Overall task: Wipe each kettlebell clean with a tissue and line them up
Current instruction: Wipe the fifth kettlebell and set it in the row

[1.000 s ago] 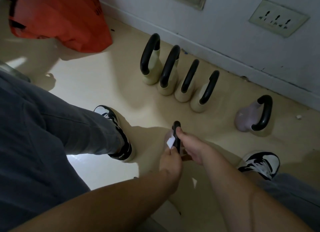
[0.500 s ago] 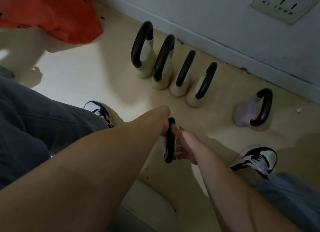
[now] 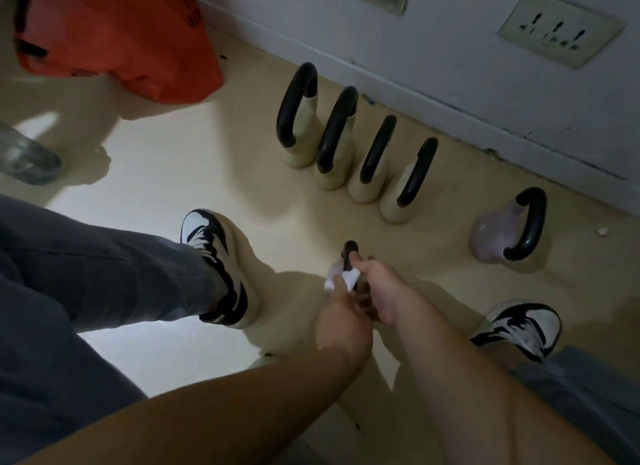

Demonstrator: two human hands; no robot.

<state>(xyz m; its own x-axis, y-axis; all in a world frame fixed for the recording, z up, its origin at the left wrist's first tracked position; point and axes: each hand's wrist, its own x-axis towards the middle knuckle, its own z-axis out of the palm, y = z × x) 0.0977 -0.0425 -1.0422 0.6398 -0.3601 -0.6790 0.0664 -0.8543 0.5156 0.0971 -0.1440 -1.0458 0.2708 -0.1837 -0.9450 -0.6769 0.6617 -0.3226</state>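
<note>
Now the left forearm has dropped back from the frame centre it crossed half a second ago, so the tissue (image 3: 341, 280) shows again, pinched in the left hand (image 3: 341, 320) against the held kettlebell (image 3: 349, 256); right hand (image 3: 382, 289) grips its handle, lower centre. Wiping looks ongoing. Count: four cream kettlebells (image 3: 356, 145) lined upper centre, one purple kettlebell (image 3: 509, 234) right, one held; one tissue.

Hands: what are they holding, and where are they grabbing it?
The right hand grips a small kettlebell by its black handle. The left hand pinches a white tissue against that handle.
</note>
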